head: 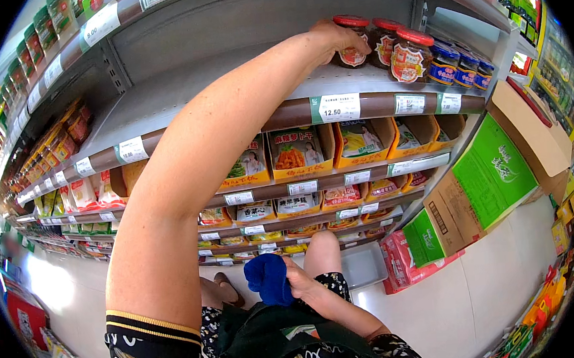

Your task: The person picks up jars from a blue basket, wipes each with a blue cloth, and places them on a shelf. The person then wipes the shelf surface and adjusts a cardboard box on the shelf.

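My left arm reaches up across the shelf, and my left hand grips a glass jar with a red lid. Right beside that jar, on the same grey metal shelf, stand more red-lidded jars with dark contents. Low in front of my body, my right hand holds a bunched dark blue cloth. Smaller jars with blue lids are grouped at the right end of the shelf.
A brown shelf edge with price tags runs below the jars. Lower shelves hold packets in open cartons. Cardboard boxes with green panels, a pink package and a translucent plastic bin are at the right. Other jars stand left.
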{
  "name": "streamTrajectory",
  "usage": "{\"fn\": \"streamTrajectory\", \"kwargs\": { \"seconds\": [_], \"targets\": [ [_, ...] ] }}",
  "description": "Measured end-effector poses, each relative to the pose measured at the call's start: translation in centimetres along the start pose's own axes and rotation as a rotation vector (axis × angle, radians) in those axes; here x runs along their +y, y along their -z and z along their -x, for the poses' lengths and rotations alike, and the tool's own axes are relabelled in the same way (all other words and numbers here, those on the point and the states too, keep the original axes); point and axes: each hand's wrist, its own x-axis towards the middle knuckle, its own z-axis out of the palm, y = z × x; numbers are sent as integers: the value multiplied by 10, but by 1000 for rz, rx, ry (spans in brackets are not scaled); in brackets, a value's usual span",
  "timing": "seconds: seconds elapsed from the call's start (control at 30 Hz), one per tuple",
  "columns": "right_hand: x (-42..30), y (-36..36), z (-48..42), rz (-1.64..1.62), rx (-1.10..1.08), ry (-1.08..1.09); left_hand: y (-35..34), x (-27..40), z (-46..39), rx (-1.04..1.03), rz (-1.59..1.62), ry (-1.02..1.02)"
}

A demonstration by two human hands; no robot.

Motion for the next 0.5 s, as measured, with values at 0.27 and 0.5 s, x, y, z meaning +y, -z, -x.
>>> {"fn": "streamTrajectory", "kwargs": {
  "seconds": [0.27,0.5],
  "targets": [
    [-21,-31,-3,-51,60,232,71,27,114,64,105,-606],
    [-60,-103,-12,-69,-128,543,130,-69,288,115,-276,-653]
  ]
}}
